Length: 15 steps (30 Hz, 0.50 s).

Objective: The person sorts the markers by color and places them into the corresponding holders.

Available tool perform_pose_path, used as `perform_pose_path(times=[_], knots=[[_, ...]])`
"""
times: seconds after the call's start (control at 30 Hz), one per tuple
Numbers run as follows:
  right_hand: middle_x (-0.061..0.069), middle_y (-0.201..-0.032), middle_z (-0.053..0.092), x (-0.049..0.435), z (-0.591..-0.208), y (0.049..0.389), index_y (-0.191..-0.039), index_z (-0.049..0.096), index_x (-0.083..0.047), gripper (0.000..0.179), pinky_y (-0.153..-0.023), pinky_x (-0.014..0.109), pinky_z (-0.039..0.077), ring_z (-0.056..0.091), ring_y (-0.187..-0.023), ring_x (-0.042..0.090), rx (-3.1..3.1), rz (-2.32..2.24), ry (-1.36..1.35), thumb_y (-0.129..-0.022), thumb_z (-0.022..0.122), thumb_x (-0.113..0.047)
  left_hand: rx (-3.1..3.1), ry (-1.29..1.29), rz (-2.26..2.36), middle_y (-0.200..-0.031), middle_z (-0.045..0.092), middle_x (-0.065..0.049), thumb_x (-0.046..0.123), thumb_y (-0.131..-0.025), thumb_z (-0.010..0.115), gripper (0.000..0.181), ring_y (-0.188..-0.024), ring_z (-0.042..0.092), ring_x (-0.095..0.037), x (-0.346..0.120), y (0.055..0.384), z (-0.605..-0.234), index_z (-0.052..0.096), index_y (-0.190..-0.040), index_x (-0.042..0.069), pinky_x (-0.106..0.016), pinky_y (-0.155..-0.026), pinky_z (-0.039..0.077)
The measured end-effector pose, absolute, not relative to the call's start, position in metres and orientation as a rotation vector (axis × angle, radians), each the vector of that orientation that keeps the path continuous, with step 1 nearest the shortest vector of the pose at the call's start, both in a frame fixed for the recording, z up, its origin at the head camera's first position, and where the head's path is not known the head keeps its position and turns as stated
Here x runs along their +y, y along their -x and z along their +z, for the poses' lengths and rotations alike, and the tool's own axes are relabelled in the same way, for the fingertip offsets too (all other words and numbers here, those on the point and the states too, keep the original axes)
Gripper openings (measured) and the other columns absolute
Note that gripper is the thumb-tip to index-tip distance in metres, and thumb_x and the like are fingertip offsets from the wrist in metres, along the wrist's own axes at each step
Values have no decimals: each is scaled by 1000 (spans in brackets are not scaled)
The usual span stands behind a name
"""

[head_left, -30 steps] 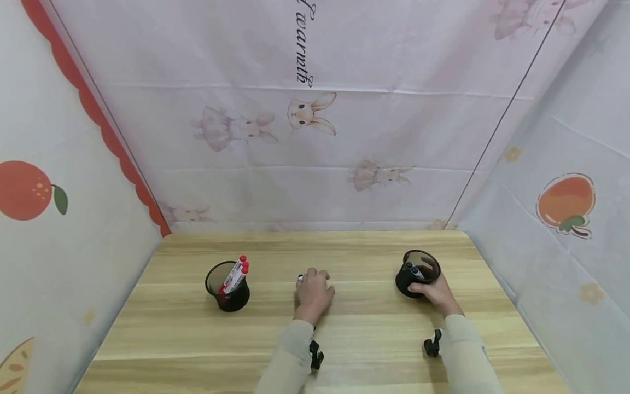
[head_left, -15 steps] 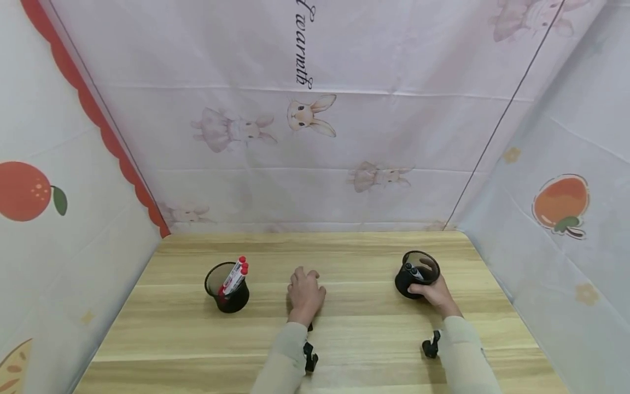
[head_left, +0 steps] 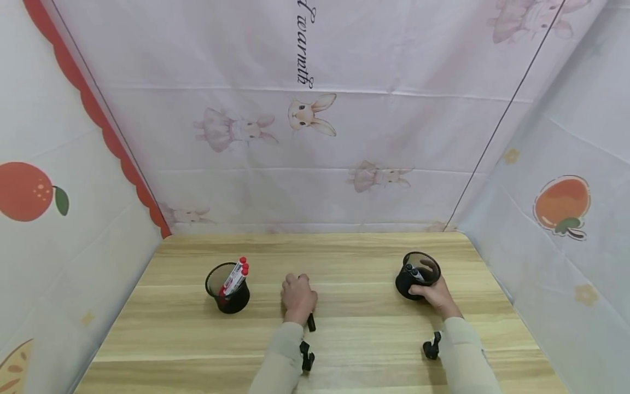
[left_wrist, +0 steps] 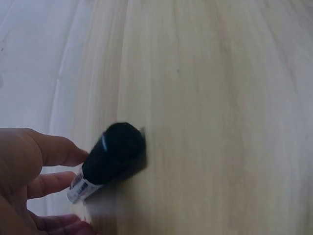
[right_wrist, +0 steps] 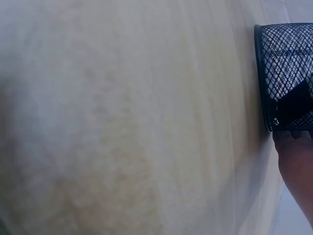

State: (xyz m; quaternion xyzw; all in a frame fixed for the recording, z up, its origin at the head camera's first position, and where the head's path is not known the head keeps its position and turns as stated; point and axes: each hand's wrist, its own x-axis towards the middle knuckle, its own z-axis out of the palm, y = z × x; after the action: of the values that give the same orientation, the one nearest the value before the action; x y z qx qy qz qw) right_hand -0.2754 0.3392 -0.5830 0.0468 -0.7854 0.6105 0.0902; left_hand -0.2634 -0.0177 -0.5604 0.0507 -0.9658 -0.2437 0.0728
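My left hand (head_left: 298,297) is over the middle of the wooden table, its fingers curled round a black-capped marker (head_left: 311,323). In the left wrist view the marker's dark cap (left_wrist: 117,149) points away from the fingers, and its white barrel lies partly behind them. My right hand (head_left: 437,295) grips the side of a black mesh pen holder (head_left: 406,284) standing at the right. Black-capped markers (head_left: 413,270) lean inside that holder. The right wrist view catches only the holder's mesh wall (right_wrist: 279,58) and part of the hand (right_wrist: 298,166) beneath it.
A second black mesh pen holder (head_left: 235,302) stands left of my left hand, with several red-capped markers (head_left: 236,278) in it. The wooden table (head_left: 364,339) meets printed cloth walls at the back and both sides. A small black device sits at each wrist.
My left hand has shifted left and slightly nearer to me. The marker's black cap now sticks out beside the wrist. My right hand and its pen holder have stayed put.
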Motion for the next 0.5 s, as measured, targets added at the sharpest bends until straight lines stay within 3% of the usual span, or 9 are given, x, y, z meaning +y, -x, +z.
perform_pose_path(times=[0.13, 0.27, 0.5], knots=[[20, -116, 55, 340, -584, 275, -131, 37, -1, 81, -73, 15, 42, 54, -91, 9, -2263, 1867, -200, -61, 78, 0, -2880, -120, -817, -91, 47, -18, -2, -76, 65, 21, -76, 49, -30, -21, 264, -560, 65, -97, -1, -41, -65, 45], [27, -121, 51, 338, -582, 275, -132, 36, -1, 84, -73, 16, 43, 55, -90, 7, -2281, 1894, -111, -59, 78, 5, -2848, -99, -898, -89, 48, -19, -9, -74, 64, 19, -66, 51, -25, -23, 265, -559, 64, -93, -4, -36, -56, 47], [31, -127, 45, 336, -580, 275, -135, 32, 0, 85, -76, 15, 42, 53, -92, 6, -2312, 1891, -32, -62, 75, 15, -2811, -87, -953, -94, 52, -22, -10, -74, 63, 27, -71, 58, -28, -24, 264, -558, 65, -100, -5, -35, -60, 50]])
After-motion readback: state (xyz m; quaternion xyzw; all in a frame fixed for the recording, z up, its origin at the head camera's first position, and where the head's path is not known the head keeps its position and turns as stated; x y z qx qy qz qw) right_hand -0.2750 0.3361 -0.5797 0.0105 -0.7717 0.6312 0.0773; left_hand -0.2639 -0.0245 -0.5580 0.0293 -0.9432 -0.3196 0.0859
